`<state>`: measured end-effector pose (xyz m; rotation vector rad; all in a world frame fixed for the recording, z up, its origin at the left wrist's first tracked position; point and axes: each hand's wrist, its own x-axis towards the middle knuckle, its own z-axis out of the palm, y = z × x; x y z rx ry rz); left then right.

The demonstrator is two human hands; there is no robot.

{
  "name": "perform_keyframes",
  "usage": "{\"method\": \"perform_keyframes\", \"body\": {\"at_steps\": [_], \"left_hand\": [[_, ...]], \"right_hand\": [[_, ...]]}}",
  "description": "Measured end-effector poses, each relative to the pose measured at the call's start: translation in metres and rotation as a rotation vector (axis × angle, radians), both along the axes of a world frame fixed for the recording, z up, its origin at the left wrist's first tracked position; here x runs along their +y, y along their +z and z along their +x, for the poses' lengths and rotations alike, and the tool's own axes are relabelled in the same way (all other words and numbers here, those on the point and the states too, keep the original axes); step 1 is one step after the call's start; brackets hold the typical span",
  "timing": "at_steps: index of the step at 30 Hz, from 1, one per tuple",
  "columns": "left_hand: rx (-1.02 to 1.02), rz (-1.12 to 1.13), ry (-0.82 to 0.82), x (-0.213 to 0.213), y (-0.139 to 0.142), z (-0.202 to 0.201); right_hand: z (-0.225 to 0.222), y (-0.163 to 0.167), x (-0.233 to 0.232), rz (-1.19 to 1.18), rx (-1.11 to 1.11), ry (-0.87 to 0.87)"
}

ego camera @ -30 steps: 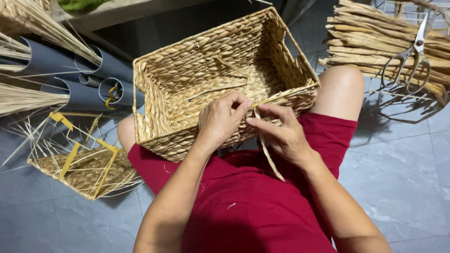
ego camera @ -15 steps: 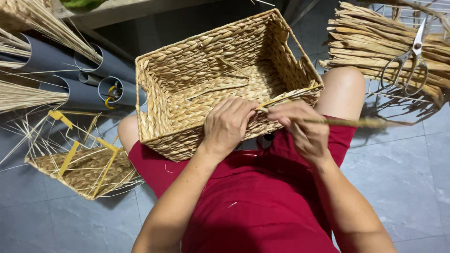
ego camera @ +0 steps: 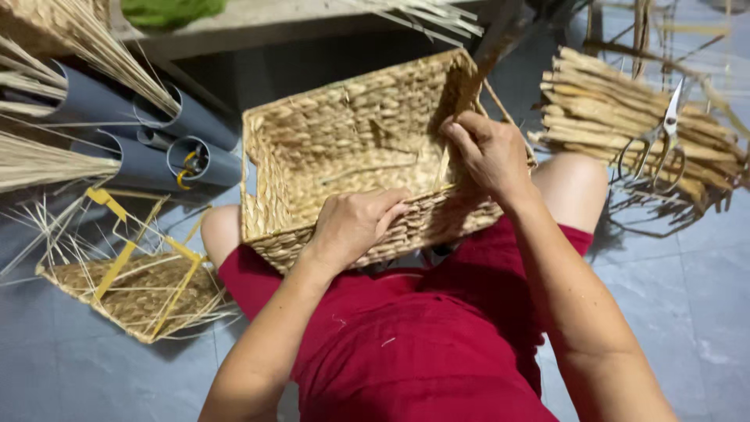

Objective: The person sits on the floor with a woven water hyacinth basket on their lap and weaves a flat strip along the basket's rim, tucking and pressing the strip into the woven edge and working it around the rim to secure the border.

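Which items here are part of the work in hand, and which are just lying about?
In use:
- woven basket, on the lap
- left hand, on the near rim
- right hand, pulling a fibre strand up at the right rim

Lying about:
- scissors on a bundle of fibre strips
- unfinished basket base
- grey pipes

Left hand (ego camera: 355,224) curled, gripping; right hand (ego camera: 488,152) raised, fingers pinching.
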<state>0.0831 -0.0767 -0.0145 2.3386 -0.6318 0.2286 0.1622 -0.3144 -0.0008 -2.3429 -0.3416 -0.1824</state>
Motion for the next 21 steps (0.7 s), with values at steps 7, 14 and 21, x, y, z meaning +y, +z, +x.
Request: {"method": "perform_keyframes", "body": {"at_steps": [7, 14, 21], "left_hand": [[0.218, -0.033, -0.044, 0.027, 0.023, 0.025], [0.46, -0.046, -0.097, 0.007, 0.033, 0.042], [0.468, 0.035, 0.149, -0.037, 0.035, 0.04]], "right_hand": [[0.001, 0.007, 0.001, 0.349, 0.312, -0.081], [0.012, -0.007, 0.002, 0.696, 0.308, 0.038], [0.041, 0.015, 0.035, 0.691, 0.14, 0.22]]}}
